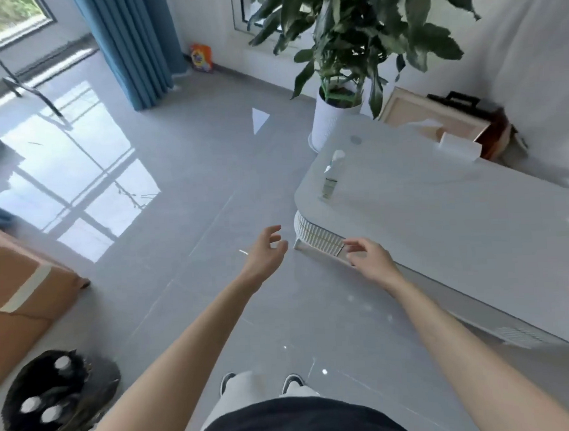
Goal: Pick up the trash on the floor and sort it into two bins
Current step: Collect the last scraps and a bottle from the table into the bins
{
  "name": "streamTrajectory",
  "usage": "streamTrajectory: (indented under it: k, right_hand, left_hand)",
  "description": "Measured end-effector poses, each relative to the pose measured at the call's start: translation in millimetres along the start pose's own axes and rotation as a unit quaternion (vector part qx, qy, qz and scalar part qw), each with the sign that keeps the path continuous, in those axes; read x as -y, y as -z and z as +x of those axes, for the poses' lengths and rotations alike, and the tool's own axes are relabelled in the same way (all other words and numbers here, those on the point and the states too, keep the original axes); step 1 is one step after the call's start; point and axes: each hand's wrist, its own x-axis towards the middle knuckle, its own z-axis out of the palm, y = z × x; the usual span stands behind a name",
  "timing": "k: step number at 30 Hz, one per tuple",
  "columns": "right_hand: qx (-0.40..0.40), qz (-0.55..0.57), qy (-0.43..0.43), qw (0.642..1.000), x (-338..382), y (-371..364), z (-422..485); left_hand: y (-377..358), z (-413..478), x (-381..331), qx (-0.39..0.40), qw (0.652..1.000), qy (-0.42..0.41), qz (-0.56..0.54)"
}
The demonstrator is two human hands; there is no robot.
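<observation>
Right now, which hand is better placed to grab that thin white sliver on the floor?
Left, probably. The left hand hangs open and empty right beside the white sliver; the right hand, also open, is over by the table corner, farther from it.

Top (302,423): dark, near-black fabric, lower centre of frame. Trousers (242,396): light grey, loose-cut, just above it. Shoes (292,382): dark uppers, white edging. Left forearm (184,333) and right forearm (444,322): bare along their visible length.
</observation>
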Motion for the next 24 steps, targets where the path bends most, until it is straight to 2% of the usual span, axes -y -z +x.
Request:
streamTrajectory:
  k: [6,17,24]
  right_hand:
    - [-0.033,0.011,-0.045,0.998,-14,54,51]
    - [-0.070,0.032,-0.098,0.992,3,91,206]
    - [-0.101,-0.007,-0.154,0.983,7,95,309]
  left_hand:
    - [-40,75,-52,0.038,0.999,-0.025,0.023]
    - [-79,266,-119,0.076,0.994,-0.043,0.070]
    - [-106,351,-129,0.106,0.973,-0.073,0.194]
